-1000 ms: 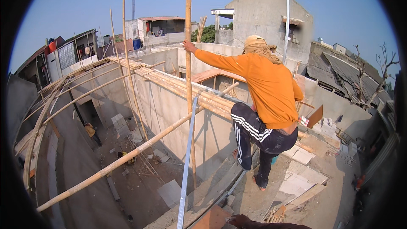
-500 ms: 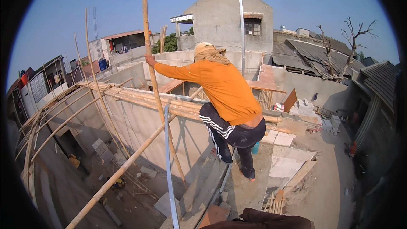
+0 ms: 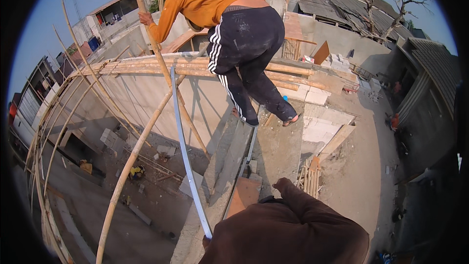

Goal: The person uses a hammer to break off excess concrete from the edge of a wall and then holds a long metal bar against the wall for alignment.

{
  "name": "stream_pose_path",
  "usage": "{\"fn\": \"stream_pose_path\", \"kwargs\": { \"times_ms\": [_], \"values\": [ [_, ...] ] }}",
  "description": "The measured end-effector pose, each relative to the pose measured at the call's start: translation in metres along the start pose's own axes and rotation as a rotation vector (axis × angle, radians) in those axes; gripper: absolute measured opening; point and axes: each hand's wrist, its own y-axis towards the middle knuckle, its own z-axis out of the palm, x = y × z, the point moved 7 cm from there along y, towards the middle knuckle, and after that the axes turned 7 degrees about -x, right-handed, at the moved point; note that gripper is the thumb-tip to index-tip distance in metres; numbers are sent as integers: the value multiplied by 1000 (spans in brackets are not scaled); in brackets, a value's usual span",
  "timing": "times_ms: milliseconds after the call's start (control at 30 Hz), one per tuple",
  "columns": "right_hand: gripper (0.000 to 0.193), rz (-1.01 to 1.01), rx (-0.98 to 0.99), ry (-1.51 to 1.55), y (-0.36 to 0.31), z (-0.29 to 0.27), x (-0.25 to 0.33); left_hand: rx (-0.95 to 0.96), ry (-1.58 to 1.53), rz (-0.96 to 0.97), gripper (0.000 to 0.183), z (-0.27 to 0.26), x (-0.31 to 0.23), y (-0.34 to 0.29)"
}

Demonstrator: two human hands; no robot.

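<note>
Left hand [image 3: 205, 242]: here at the lower edge, apparently closed round the bottom end of a long, flat, silver-grey metal strip [image 3: 184, 151]; the wearer's brown cloth sleeve [image 3: 308, 200] and shirt hide most of that grip.
Right hand [image 3: 282, 184]: out ahead, seemingly curled; how tightly, or round what, I can't tell. Just beyond it, a bundle of thin, tan wooden sticks [image 3: 308, 181].
Metal strip: up it goes from the left hand, leaning leftward, top end beside the crossing of two round, yellow-brown bamboo poles [image 3: 159, 56]. Touching? Can't say. Gripped that low, it's a long lever; a second hand higher up would steady it nicely.
Reddish-brown flat board [image 3: 244, 195]: near the wearer's front, beside the rough grey concrete ledge [image 3: 227, 161]; elbows want clearance here.
Co-worker in orange shirt and black striped trousers [image 3: 251, 29]: bent over, back turned, one hand [image 3: 145, 18] on the upright pole. A called word before any swing is wise.
Ground below: a yellow-clad person [image 3: 136, 171] down there! A slip matters, so firm fingers, small moves, weight well back from the edge.
</note>
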Motion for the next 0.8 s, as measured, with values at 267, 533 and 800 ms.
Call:
{"fn": "stream_pose_path", "kwargs": {
  "times_ms": [267, 533, 800],
  "values": [
    [45, 194, 170, 80, -72, 14, -34, -1, 16, 0, 58, -15, 11, 3],
    [48, -121, 135, -277, -58, 30, -8, 4, 30, 30, 53, -15, 12, 5],
    [52, -196, 70, -297, -86, 20, -3, 0, 34, 58, 49, -10, 15, 5]
  ]
}}
